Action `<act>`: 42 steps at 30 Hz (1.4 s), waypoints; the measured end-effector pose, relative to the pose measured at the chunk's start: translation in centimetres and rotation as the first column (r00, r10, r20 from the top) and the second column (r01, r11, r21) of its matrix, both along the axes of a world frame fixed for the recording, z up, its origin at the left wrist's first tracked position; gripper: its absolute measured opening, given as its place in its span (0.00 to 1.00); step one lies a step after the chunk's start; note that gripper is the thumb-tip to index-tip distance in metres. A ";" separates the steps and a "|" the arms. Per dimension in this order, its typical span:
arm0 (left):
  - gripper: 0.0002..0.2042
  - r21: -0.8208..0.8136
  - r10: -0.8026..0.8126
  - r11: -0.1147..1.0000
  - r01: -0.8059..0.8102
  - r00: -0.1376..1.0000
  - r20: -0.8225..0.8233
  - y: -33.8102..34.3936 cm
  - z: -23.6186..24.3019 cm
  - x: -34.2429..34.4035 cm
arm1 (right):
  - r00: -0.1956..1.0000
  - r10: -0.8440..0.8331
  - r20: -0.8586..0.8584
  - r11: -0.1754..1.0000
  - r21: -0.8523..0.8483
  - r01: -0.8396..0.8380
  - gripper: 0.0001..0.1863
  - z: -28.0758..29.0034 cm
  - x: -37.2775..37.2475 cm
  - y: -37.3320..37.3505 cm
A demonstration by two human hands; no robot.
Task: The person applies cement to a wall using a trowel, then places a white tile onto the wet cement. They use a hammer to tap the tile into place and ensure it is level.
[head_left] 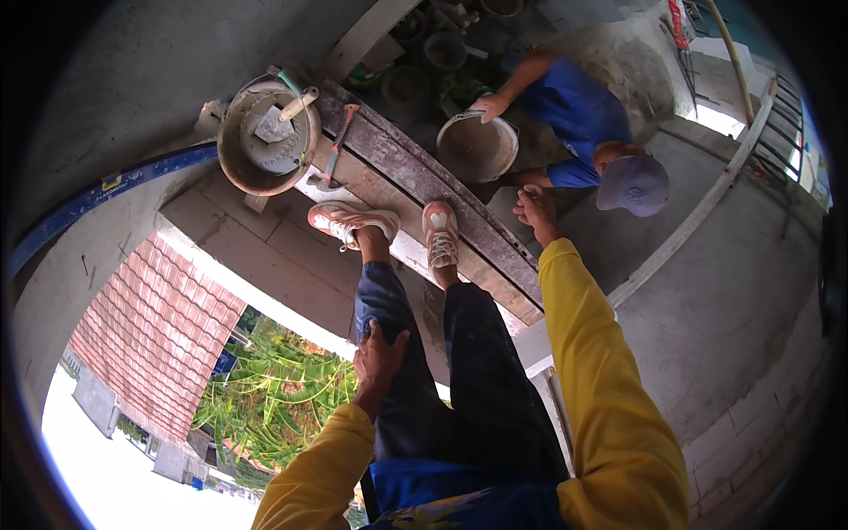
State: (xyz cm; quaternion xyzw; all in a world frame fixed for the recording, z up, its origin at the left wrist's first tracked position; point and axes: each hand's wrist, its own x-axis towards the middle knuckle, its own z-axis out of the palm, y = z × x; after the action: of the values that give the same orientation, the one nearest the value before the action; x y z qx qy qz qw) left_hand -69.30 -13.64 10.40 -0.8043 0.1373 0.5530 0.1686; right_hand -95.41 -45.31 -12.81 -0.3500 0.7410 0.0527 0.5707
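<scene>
My left hand [380, 358] lies flat on my left leg near the knee, fingers spread, holding nothing. Out to the front, my right hand [536, 212] is held in the air with its fingers curled in, and no object shows in it. Closest to it is a bucket [481, 172], greyish inside with a pale rim, which a co-worker below grips by the edge. Past my left foot stands a round mortar tub [231, 137] with wet grey mix. A trowel [276, 125] rests in it, its wooden handle over the rim. A claw hammer [334, 155] lies on the planks beside it.
I stand on a narrow scaffold of planks [402, 163]. The co-worker [579, 124], in blue with a cap, is lower down, beside more buckets [444, 51]. A window opening at left looks onto a tiled roof [159, 327] and plants. A wooden pole [680, 234] slants at right.
</scene>
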 end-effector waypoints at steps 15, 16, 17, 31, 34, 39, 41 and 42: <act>0.47 -0.026 0.009 1.000 -0.009 1.000 -0.008 1.0 0.3 -0.2 | 0.950 -0.303 0.080 0.951 0.083 0.297 0.54 -7.2 2.8 -5.2; 0.47 -0.035 0.008 0.999 -0.008 1.000 -0.001 1.1 0.2 -0.3 | 0.951 -0.290 0.108 0.954 0.104 0.280 0.56 -7.5 3.1 -5.6; 0.47 -0.039 0.011 0.999 -0.010 1.000 0.007 1.2 0.2 -0.4 | 0.952 -0.275 0.137 0.957 0.130 0.258 0.58 -7.7 3.5 -6.0; 0.30 -0.545 0.004 0.823 0.159 0.958 0.285 -3.1 -3.7 0.2 | 0.877 -0.335 0.344 0.933 -0.010 0.360 0.26 -7.0 10.7 -3.2; 0.33 -0.536 0.454 0.637 -0.553 0.832 -0.319 -6.5 -9.3 1.1 | 0.893 -0.291 0.342 0.942 -0.060 0.330 0.22 -3.6 10.8 -2.2; 0.52 -0.321 0.698 0.155 -0.934 0.334 -0.634 -11.8 -11.5 1.8 | 0.886 -0.212 0.411 0.960 -0.080 0.267 0.26 6.6 12.2 0.7; 0.54 -0.254 0.684 0.039 -0.966 0.211 -0.698 -13.6 -8.9 2.0 | 0.926 -0.129 0.354 0.970 -0.146 0.192 0.28 10.1 12.1 2.1; 0.55 -0.245 0.694 0.023 -0.969 0.191 -0.694 -13.7 -7.9 1.8 | 0.940 -0.083 0.330 0.976 -0.162 0.143 0.28 12.1 11.8 2.4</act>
State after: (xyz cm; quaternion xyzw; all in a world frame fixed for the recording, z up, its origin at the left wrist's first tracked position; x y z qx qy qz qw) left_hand -67.52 -27.30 2.47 -0.5866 -0.1650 0.5919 -0.5276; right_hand -83.60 -42.95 -0.73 -0.3617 0.6586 -0.1063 0.6513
